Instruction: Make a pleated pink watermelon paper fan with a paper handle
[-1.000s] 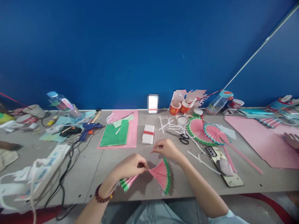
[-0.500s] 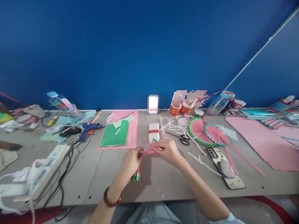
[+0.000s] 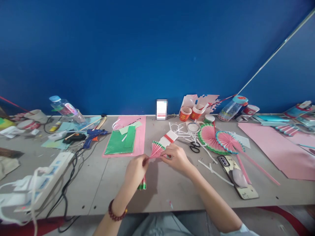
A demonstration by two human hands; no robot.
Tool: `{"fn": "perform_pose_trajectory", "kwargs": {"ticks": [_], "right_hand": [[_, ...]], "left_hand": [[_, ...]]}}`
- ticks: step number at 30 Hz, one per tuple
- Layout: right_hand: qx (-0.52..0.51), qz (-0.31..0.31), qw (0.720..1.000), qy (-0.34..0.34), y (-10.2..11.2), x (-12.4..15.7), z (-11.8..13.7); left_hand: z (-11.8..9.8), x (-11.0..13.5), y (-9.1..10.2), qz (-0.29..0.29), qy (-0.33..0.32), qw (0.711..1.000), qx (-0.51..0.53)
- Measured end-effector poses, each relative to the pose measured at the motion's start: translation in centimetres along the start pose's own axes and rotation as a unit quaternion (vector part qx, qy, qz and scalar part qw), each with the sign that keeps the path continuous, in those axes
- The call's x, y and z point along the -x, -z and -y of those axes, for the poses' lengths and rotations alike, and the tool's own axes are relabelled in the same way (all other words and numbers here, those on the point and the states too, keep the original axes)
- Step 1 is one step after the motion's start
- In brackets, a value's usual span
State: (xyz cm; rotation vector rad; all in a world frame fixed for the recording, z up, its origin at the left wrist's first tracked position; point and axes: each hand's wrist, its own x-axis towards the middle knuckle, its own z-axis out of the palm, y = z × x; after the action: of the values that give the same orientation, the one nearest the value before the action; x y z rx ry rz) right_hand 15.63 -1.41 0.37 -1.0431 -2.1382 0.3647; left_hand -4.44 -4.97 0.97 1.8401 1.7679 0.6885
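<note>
My left hand (image 3: 135, 170) pinches the middle of a pleated pink paper fan with green edges (image 3: 155, 149). One half of the fan spreads upward between my hands; the folded other end sticks out below my left hand. My right hand (image 3: 176, 157) is closed on the fan's right side. A white folded paper stack with a red band (image 3: 168, 138) lies tilted against the fingers of my right hand; whether they hold it too I cannot tell.
Scissors (image 3: 194, 146) and white paper strips lie right of my hands, then two finished paper fans (image 3: 216, 139) and a phone (image 3: 236, 177). Green and pink sheets (image 3: 125, 139), a blue glue gun (image 3: 93, 135) and a power strip (image 3: 36, 190) lie left. Paper cups (image 3: 189, 113) stand at the wall.
The fan was spread low near the table edge; both hands have carried it away from me. It folded up, and one half now fans open upward. The white stack has tilted.
</note>
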Motion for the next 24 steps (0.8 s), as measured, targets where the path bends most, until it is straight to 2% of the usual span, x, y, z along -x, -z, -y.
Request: {"fn": "perform_pose_trajectory", "kwargs": {"ticks": [3, 5, 8, 10, 13, 17, 20, 24], "right_hand": [[-0.007, 0.011, 1.0, 0.012, -0.3, 0.1, 0.0], [-0.01, 0.02, 1.0, 0.022, -0.5, 0.2, 0.1], [-0.006, 0.026, 0.999, 0.03, -0.7, 0.2, 0.1], [0.002, 0.027, 0.999, 0.028, -0.7, 0.2, 0.1], [0.012, 0.027, 1.0, 0.012, -0.6, 0.1, 0.2], [0.0, 0.026, 0.999, -0.023, -0.5, 0.1, 0.4], [-0.041, 0.039, 0.997, -0.048, -0.5, 0.1, 0.6], [-0.08, 0.056, 0.993, -0.072, -0.5, 0.0, 0.9]], "left_hand": [[0.4, 0.1, 0.1, -0.027, 0.001, 0.999, -0.046], [0.8, 0.0, 0.1, -0.056, -0.006, 0.998, -0.024], [1.5, -0.2, 0.0, -0.089, -0.008, 0.993, 0.08], [1.6, -0.4, 0.1, -0.095, 0.025, 0.98, 0.176], [1.2, -0.5, 0.5, -0.077, 0.097, 0.934, 0.335], [0.2, -0.6, 1.2, -0.041, 0.177, 0.846, 0.502], [0.0, -0.7, 1.2, -0.04, 0.205, 0.794, 0.571], [0.2, -0.9, 0.7, -0.031, 0.215, 0.745, 0.631]]}}
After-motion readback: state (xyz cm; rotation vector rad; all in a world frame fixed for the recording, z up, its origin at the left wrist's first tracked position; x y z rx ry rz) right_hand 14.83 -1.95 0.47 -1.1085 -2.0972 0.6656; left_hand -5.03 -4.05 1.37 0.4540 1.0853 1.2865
